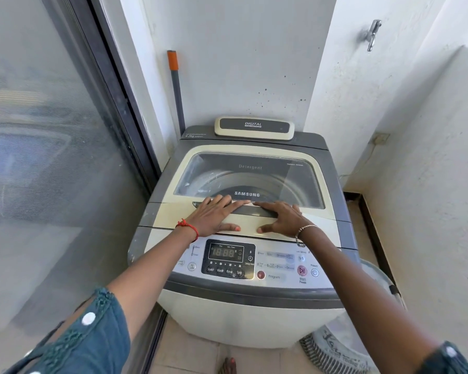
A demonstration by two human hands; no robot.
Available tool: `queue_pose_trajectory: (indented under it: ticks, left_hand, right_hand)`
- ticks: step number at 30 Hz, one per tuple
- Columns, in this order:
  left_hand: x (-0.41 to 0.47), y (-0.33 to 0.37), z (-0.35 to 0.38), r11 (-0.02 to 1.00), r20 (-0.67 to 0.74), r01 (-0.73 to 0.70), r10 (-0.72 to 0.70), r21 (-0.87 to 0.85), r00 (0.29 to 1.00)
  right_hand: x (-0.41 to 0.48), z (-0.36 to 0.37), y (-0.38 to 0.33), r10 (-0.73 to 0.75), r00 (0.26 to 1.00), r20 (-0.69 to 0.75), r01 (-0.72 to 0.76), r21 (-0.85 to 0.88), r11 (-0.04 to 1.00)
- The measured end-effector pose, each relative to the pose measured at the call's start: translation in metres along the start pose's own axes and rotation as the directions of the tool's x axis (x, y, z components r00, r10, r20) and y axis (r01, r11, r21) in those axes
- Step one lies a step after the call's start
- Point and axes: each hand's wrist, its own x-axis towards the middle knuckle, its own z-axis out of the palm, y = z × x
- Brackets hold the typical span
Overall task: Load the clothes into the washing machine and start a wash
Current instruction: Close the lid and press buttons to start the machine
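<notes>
- On the closed lid [170, 214] of the washing machine [249, 314]: left hand [214, 215] and right hand [281, 218] lie flat side by side, fingers straight, gripping nothing, tips at the handle recess [251, 210].
- Clothes: none visible. Can't tell through the lid window whether the drum is loaded, and the tub [362, 341] at lower right hides its contents.
- Probably the lid-open step: hook fingertips into the recess, lift evenly with both hands, and let the front panel fold without forcing.
- Keep wrists off the control panel [276, 265]; the Start/Pause button [302, 270] is near.
</notes>
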Motion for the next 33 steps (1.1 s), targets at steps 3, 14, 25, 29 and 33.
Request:
queue_pose_trajectory:
  ticks: [3,14,25,29,33]
  left_hand:
    - [0.002,0.004,0.0,0.993,0.022,0.056,-0.054,-0.104,0.998]
    - [0.001,0.021,0.01,0.95,-0.066,0.227,-0.246,-0.215,0.967]
    - [-0.005,0.019,0.011,0.842,0.002,0.236,-0.268,-0.485,0.963]
    - [-0.008,0.02,0.011,0.824,0.004,0.229,-0.265,-0.519,0.964]
    - [-0.009,0.02,0.01,0.797,-0.003,0.221,-0.269,-0.562,0.963]
  right_hand:
    - [0.001,0.0,0.001,0.014,1.0,-0.009,-0.013,0.077,0.997]
    - [-0.017,0.019,0.006,0.192,0.957,-0.216,-0.159,0.163,0.974]
    - [-0.038,0.025,0.029,0.24,0.938,-0.249,-0.177,0.25,0.952]
    - [-0.049,0.016,0.043,0.181,0.966,-0.183,-0.122,0.293,0.948]
    - [-0.071,0.013,0.057,0.171,0.979,-0.109,-0.127,0.327,0.937]
